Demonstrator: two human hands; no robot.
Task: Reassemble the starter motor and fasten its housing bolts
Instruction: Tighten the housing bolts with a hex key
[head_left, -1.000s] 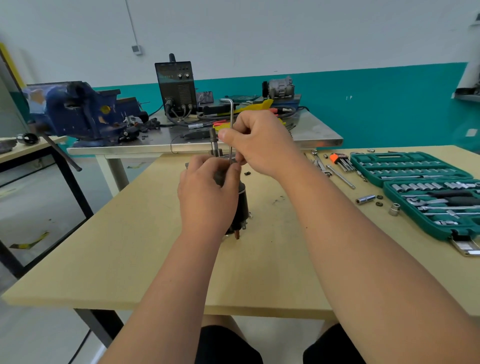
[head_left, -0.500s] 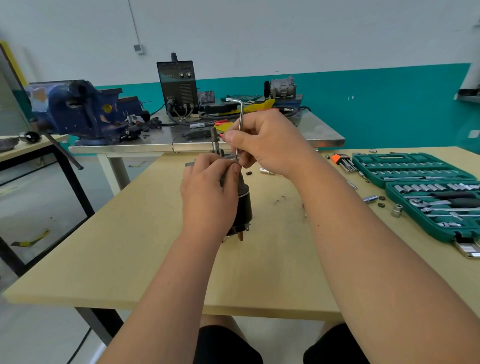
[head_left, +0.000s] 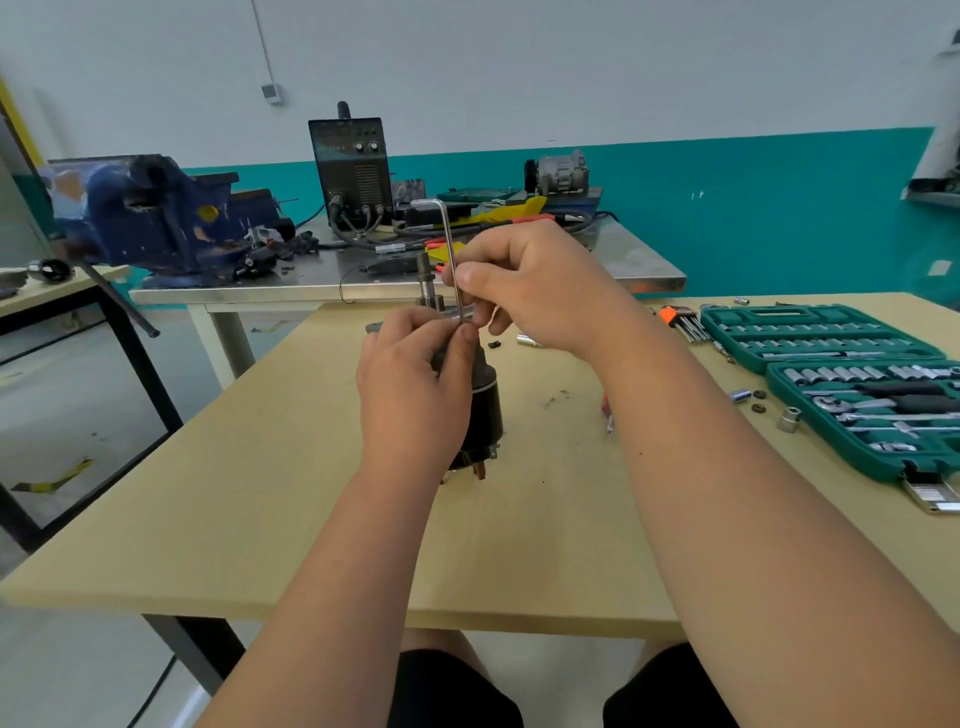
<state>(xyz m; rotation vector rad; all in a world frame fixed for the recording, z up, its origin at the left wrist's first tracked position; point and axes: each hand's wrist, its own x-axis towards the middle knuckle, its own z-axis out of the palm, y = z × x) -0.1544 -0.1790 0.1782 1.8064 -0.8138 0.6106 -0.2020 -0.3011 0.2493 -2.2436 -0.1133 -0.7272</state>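
The black starter motor (head_left: 485, 410) stands upright on the yellow table (head_left: 260, 493), its shaft (head_left: 425, 270) pointing up. My left hand (head_left: 410, 384) grips the upper housing from the near side and hides most of it. My right hand (head_left: 530, 283) pinches the long shank of an L-shaped hex key (head_left: 451, 249) that stands vertical, its tip down at the housing top beside my left thumb. The key's short arm points left at the top. The bolt under the tip is hidden.
Two open green socket sets (head_left: 852, 374) lie at the right with loose sockets (head_left: 789, 418) near them. An orange-held hex key set (head_left: 683, 322) sits behind my right forearm. A steel bench (head_left: 639, 270) with a blue vise (head_left: 150, 218) and a black welder (head_left: 353, 171) stands behind.
The hex key's short arm has kept swinging at the top as my right hand turns the shank. My left hand stays on the motor, which has not shifted.
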